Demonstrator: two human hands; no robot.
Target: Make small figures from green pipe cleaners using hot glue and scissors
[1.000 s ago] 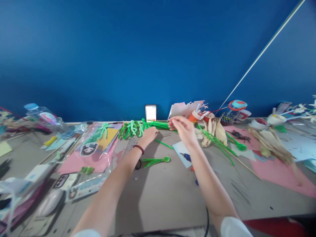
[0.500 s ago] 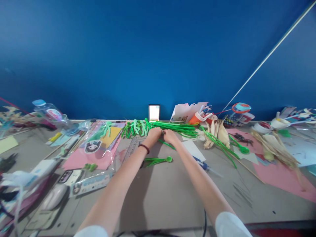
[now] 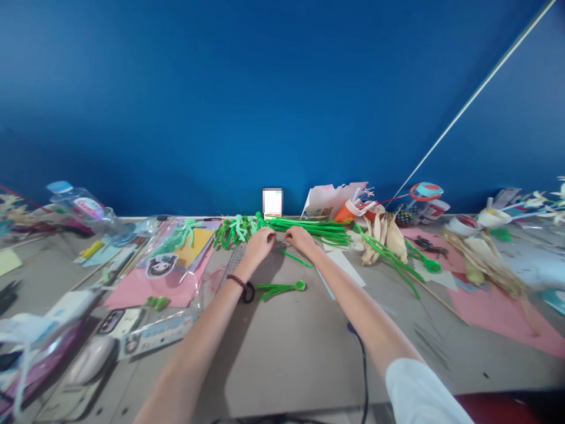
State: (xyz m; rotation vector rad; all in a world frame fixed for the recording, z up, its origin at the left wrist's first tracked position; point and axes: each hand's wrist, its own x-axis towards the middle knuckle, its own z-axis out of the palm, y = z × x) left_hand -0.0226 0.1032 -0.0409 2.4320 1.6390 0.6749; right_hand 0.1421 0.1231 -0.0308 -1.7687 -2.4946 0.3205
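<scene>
My left hand (image 3: 260, 244) has its thumb and fingers pinched together; anything in the pinch is too small to make out. A short gap to the right, my right hand (image 3: 301, 239) is likewise closed at the fingertips, its contents hidden. Just behind both hands lies a bundle of long green pipe cleaners (image 3: 318, 230). One short green pipe cleaner (image 3: 295, 258) rests on the table below them. Nearer me is a green pipe-cleaner piece (image 3: 282, 288) with a round coiled end and several loose strands. Twisted green pipe-cleaner shapes (image 3: 236, 228) are heaped behind my left hand.
Black-handled scissors (image 3: 248, 292) lie beside my left forearm. Leftward are a plastic bag of coloured paper (image 3: 194, 277), a mouse (image 3: 92, 359) and a bottle (image 3: 83, 203). Dried husks (image 3: 388, 238), an orange paper cup (image 3: 346, 211) and pink paper (image 3: 485, 312) occupy the right.
My hands were close together and have drawn apart, the left one moving left. The short green pipe cleaner and the scissors' handle now show more fully.
</scene>
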